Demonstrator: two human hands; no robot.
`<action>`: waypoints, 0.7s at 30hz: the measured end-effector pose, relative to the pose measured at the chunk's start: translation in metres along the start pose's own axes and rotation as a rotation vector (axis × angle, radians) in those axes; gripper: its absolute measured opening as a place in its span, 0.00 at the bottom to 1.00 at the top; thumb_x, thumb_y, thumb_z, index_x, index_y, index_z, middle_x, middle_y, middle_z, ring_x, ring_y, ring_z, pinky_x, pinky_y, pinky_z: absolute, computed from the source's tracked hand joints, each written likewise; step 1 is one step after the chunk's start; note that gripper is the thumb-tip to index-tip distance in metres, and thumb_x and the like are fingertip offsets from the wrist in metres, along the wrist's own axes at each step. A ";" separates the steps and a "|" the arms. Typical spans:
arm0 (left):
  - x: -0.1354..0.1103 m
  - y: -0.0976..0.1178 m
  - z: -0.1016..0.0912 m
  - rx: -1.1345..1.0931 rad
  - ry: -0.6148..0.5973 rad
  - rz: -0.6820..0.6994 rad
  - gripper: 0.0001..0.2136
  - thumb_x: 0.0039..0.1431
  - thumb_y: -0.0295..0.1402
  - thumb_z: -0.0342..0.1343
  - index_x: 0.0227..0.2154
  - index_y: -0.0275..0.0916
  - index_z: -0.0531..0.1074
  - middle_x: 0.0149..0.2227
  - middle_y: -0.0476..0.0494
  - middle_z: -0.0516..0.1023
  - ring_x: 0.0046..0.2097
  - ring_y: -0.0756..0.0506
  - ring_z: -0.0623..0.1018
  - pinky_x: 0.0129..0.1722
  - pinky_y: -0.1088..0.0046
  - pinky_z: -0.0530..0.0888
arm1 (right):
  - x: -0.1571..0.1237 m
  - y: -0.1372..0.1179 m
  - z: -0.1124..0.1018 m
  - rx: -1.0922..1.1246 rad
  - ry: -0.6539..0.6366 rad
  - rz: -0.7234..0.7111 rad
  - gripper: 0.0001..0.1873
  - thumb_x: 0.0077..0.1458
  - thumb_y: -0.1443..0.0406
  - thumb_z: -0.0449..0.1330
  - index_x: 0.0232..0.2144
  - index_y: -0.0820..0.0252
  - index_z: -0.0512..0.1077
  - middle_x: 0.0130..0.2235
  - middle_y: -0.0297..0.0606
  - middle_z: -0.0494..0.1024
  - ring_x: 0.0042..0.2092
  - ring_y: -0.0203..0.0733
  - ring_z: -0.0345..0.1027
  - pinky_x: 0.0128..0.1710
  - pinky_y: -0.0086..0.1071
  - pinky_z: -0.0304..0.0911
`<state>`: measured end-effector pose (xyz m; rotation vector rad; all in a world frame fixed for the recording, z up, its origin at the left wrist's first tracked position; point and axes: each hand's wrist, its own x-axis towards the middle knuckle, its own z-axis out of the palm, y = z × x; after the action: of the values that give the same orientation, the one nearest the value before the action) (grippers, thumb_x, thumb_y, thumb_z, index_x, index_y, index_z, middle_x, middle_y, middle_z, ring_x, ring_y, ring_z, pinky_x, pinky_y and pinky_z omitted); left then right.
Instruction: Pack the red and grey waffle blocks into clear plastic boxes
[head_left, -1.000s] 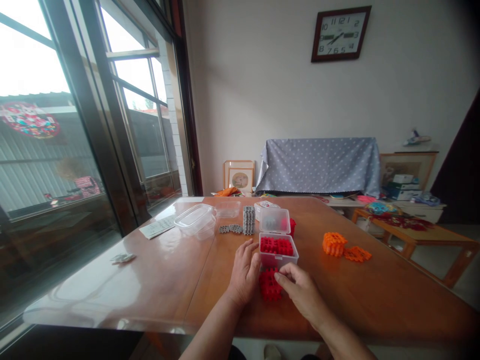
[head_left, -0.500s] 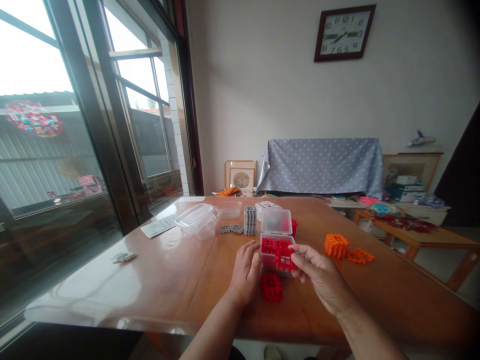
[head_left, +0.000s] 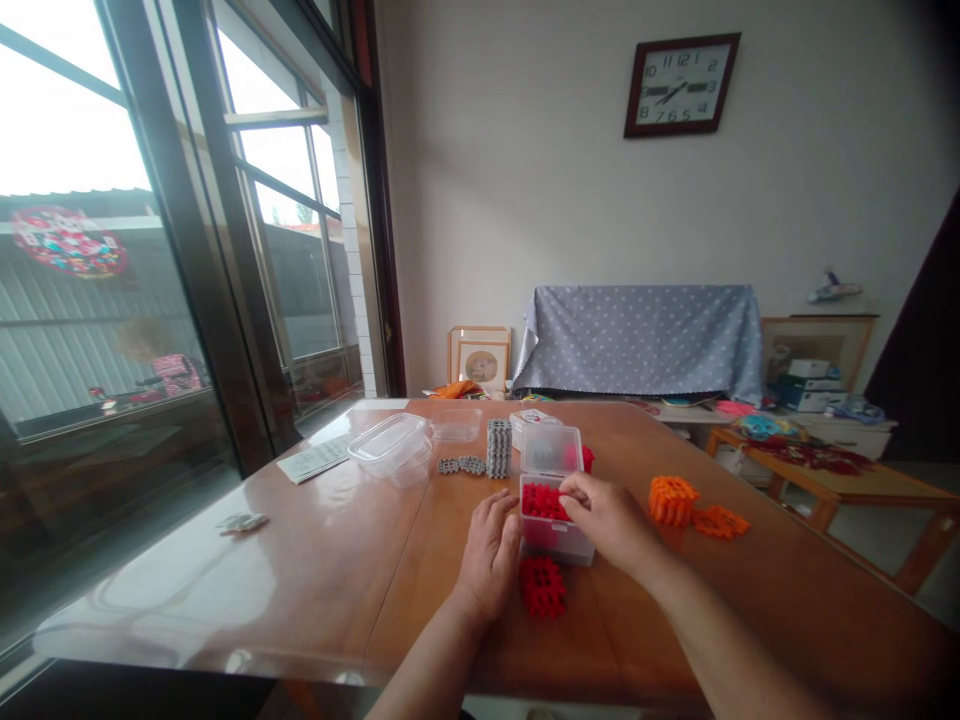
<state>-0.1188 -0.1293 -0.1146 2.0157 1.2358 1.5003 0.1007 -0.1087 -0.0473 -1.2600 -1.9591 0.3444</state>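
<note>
A clear plastic box [head_left: 556,542], its lid [head_left: 551,449] raised at the back, holds red notched pieces [head_left: 541,500], with a red stack [head_left: 541,588] just in front.

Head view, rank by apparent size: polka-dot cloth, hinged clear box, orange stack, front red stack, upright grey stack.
Polka-dot cloth
Hinged clear box
Orange stack, front red stack: too alike to rank
Upright grey stack

Box [head_left: 556,541] is open above; raised lid [head_left: 550,450] blocks behind.
</note>
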 end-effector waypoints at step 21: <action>0.001 0.000 -0.002 0.002 -0.076 -0.027 0.21 0.74 0.43 0.42 0.60 0.44 0.71 0.63 0.37 0.67 0.67 0.39 0.64 0.68 0.52 0.61 | 0.008 -0.013 0.007 -0.329 -0.193 -0.031 0.15 0.66 0.63 0.51 0.31 0.55 0.75 0.32 0.35 0.82 0.35 0.40 0.73 0.34 0.31 0.50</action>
<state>-0.1207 -0.1293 -0.1133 2.0301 1.2297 1.3972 0.0852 -0.1068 -0.0403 -1.4438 -2.2650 0.1342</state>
